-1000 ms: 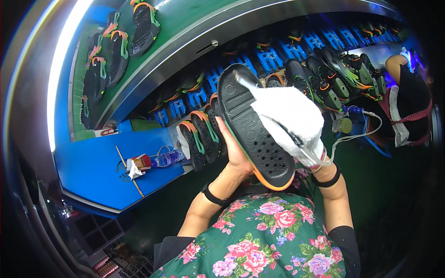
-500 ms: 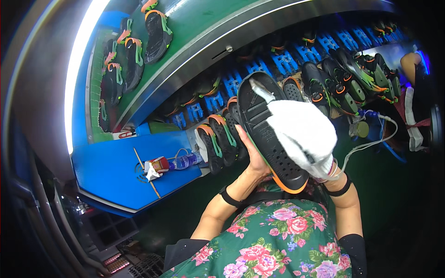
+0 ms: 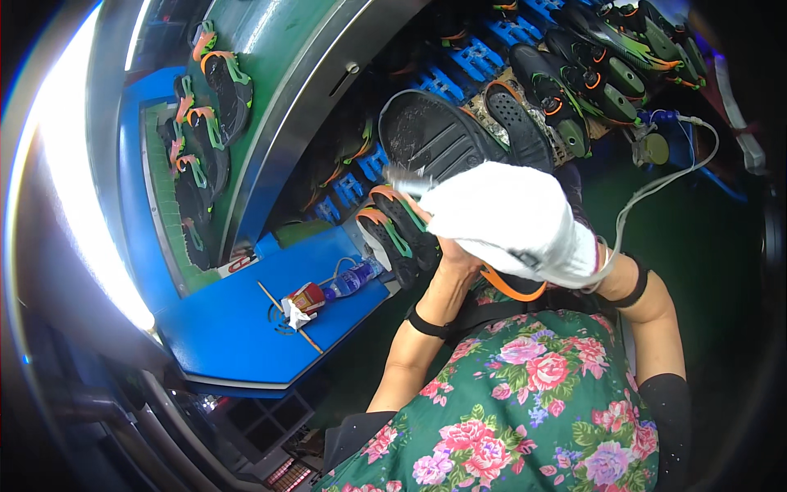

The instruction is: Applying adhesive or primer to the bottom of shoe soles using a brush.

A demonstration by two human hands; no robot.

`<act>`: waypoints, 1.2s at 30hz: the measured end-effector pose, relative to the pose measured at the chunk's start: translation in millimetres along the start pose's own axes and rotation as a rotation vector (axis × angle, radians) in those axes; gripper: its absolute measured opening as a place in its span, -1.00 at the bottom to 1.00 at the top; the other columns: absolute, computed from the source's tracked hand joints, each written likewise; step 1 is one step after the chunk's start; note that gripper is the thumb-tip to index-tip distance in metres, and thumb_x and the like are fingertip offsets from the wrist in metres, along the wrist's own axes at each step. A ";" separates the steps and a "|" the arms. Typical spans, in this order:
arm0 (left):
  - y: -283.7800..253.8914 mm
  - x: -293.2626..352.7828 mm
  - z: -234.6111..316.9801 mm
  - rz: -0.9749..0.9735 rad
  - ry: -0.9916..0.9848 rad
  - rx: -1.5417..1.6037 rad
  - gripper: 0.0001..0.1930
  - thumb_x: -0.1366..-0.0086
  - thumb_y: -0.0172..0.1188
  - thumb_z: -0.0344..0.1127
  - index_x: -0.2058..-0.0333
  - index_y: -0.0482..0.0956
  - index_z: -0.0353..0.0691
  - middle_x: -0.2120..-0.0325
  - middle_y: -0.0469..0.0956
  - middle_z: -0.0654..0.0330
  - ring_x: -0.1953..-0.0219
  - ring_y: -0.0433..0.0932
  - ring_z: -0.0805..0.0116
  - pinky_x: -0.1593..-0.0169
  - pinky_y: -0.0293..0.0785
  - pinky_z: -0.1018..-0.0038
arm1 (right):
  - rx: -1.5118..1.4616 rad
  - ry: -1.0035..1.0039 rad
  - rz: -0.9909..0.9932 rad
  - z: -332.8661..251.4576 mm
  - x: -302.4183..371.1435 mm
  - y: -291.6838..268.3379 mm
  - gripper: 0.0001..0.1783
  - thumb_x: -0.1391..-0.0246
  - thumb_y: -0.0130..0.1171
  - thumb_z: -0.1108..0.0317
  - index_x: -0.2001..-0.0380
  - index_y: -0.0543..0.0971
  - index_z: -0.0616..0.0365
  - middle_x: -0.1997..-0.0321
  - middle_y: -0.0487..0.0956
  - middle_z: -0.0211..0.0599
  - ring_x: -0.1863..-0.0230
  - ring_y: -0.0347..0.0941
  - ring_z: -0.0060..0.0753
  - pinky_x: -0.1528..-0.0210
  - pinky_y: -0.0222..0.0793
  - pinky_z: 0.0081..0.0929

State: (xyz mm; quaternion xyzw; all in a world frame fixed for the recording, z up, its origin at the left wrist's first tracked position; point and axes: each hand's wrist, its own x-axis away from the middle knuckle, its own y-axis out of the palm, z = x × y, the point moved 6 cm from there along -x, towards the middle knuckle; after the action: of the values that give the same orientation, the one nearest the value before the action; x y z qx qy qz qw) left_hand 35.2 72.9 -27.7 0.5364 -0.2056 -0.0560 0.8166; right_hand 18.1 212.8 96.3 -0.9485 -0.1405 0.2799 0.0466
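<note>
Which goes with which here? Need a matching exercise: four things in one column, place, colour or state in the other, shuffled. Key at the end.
Things:
1. right hand
2. held sole
3. bottle
4. apron

Place, colour or state:
A. on the blue table
B. green with pink flowers
C. in a white glove
D. black, with ridges

Pairs: 1-C, 2-D, 3-A, 4-B

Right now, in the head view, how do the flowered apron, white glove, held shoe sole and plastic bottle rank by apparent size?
1. Flowered apron
2. White glove
3. Shoe sole, visible part only
4. Plastic bottle
Nearness may enlarge the glove.
</note>
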 end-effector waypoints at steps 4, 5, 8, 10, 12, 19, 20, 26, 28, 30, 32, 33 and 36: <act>-4.6 -2.8 1.6 0.018 -0.019 -0.026 0.12 -0.25 -0.39 0.72 -0.37 0.30 -0.19 -0.26 0.44 0.09 -0.28 0.43 0.08 -0.39 0.30 0.12 | 0.082 -0.021 0.024 2.0 5.9 -11.9 -0.63 -0.11 0.32 0.38 -0.01 0.70 0.12 -0.01 0.71 -0.21 0.01 0.65 -0.12 -0.07 0.54 -0.26; -6.0 -2.9 1.8 0.020 -0.018 -0.031 0.12 -0.25 -0.39 0.72 -0.38 0.30 -0.19 -0.26 0.44 0.09 -0.28 0.43 0.08 -0.39 0.30 0.12 | 0.057 -0.037 0.065 2.4 4.8 -15.2 -0.63 -0.11 0.31 0.37 -0.02 0.70 0.12 -0.01 0.71 -0.21 0.01 0.65 -0.11 -0.05 0.56 -0.27; -9.5 -2.4 2.2 0.032 -0.031 -0.042 0.13 -0.24 -0.39 0.73 -0.38 0.30 -0.20 -0.26 0.44 0.08 -0.27 0.44 0.08 -0.38 0.31 0.12 | 0.146 -0.117 0.043 -0.8 -3.0 -6.1 -0.70 -0.11 0.29 0.44 0.05 0.72 0.13 0.03 0.72 -0.18 0.03 0.66 -0.15 0.01 0.61 -0.32; -10.4 -1.7 2.9 0.041 -0.040 -0.037 0.13 -0.24 -0.38 0.73 -0.38 0.30 -0.20 -0.26 0.44 0.08 -0.27 0.44 0.07 -0.38 0.31 0.11 | 0.122 -0.304 0.127 -9.9 -7.5 -4.4 -0.72 -0.09 0.32 0.43 0.09 0.72 0.15 0.07 0.73 -0.21 0.09 0.68 -0.18 0.07 0.62 -0.33; -11.0 -1.3 5.2 0.055 -0.037 -0.033 0.14 -0.24 -0.38 0.73 -0.38 0.30 -0.20 -0.26 0.45 0.08 -0.27 0.44 0.07 -0.38 0.32 0.11 | -0.039 -0.237 0.134 -6.1 -9.5 -5.8 -0.72 -0.06 0.34 0.42 0.11 0.73 0.16 0.10 0.74 -0.21 0.13 0.69 -0.17 0.08 0.63 -0.32; -14.4 -2.6 12.4 0.084 -0.039 -0.047 0.15 -0.23 -0.36 0.74 -0.38 0.30 -0.21 -0.26 0.45 0.07 -0.26 0.45 0.07 -0.37 0.34 0.11 | 0.035 -0.135 -0.065 -2.5 -5.6 0.1 -0.72 -0.07 0.33 0.42 0.11 0.73 0.08 0.10 0.73 -0.24 0.13 0.68 -0.17 0.10 0.63 -0.35; -14.1 -2.4 12.4 0.063 -0.053 -0.033 0.15 -0.23 -0.36 0.74 -0.38 0.30 -0.21 -0.26 0.45 0.07 -0.26 0.45 0.07 -0.37 0.34 0.11 | 0.036 -0.172 -0.029 -4.4 -5.5 -1.8 -0.71 -0.05 0.34 0.42 0.10 0.73 0.08 0.10 0.73 -0.24 0.13 0.68 -0.15 0.09 0.63 -0.33; -31.1 -1.2 18.1 0.268 -0.039 -0.284 0.18 -0.18 -0.32 0.77 -0.37 0.29 -0.23 -0.21 0.47 0.00 -0.22 0.48 0.08 -0.30 0.43 0.12 | 0.036 -0.109 0.071 2.1 -3.5 0.3 -0.69 -0.03 0.35 0.43 0.09 0.74 0.07 0.08 0.73 -0.22 0.13 0.68 -0.12 0.06 0.62 -0.26; -20.3 -4.8 10.8 0.091 -0.151 -0.021 0.19 -0.14 -0.29 0.79 -0.35 0.29 -0.21 -0.13 0.50 -0.09 -0.12 0.54 0.04 -0.23 0.50 0.12 | 0.123 -0.207 -0.028 -1.9 4.4 5.1 -0.73 -0.04 0.34 0.44 0.14 0.75 0.07 0.09 0.74 -0.22 0.13 0.69 -0.17 0.00 0.61 -0.27; -9.6 -7.8 10.1 -0.025 -0.205 0.243 0.19 -0.11 -0.26 0.81 -0.33 0.30 -0.18 -0.04 0.53 -0.16 0.01 0.60 0.00 -0.13 0.59 0.12 | -0.010 -0.125 -0.043 7.3 9.0 0.4 -0.73 -0.04 0.34 0.44 0.14 0.75 0.08 0.10 0.75 -0.23 0.13 0.69 -0.17 -0.03 0.60 -0.26; -21.5 -8.7 18.4 0.223 -0.120 0.006 0.19 -0.10 -0.26 0.81 -0.31 0.32 -0.20 -0.03 0.54 -0.12 0.03 0.61 0.02 -0.11 0.60 0.12 | -0.094 -0.066 -0.024 13.2 11.3 -1.4 -0.73 -0.04 0.34 0.44 0.14 0.75 0.11 0.11 0.75 -0.25 0.11 0.69 -0.14 -0.09 0.58 -0.23; -24.9 -8.2 23.0 0.322 -0.063 -0.075 0.20 -0.07 -0.27 0.83 -0.27 0.36 -0.20 0.01 0.57 -0.08 0.07 0.62 0.04 -0.08 0.60 0.12 | -0.058 -0.041 0.004 15.2 11.4 -3.9 -0.71 -0.05 0.32 0.47 0.11 0.74 0.11 0.08 0.74 -0.25 0.10 0.69 -0.13 -0.11 0.57 -0.20; -5.2 -15.4 21.6 0.118 -0.109 -0.068 0.21 -0.02 -0.28 0.87 -0.18 0.43 -0.21 0.09 0.60 -0.05 0.14 0.61 0.06 -0.02 0.60 0.14 | 0.121 -0.146 -0.057 6.8 12.0 5.7 -0.69 -0.06 0.36 0.43 0.08 0.76 0.11 0.03 0.74 -0.22 0.05 0.68 -0.19 -0.05 0.59 -0.31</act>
State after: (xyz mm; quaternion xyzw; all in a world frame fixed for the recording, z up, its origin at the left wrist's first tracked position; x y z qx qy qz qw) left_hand 13.2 57.1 -29.2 0.4916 -0.2788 -0.0438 0.8238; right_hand 25.5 211.0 83.5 -0.9166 -0.1535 0.3550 0.1012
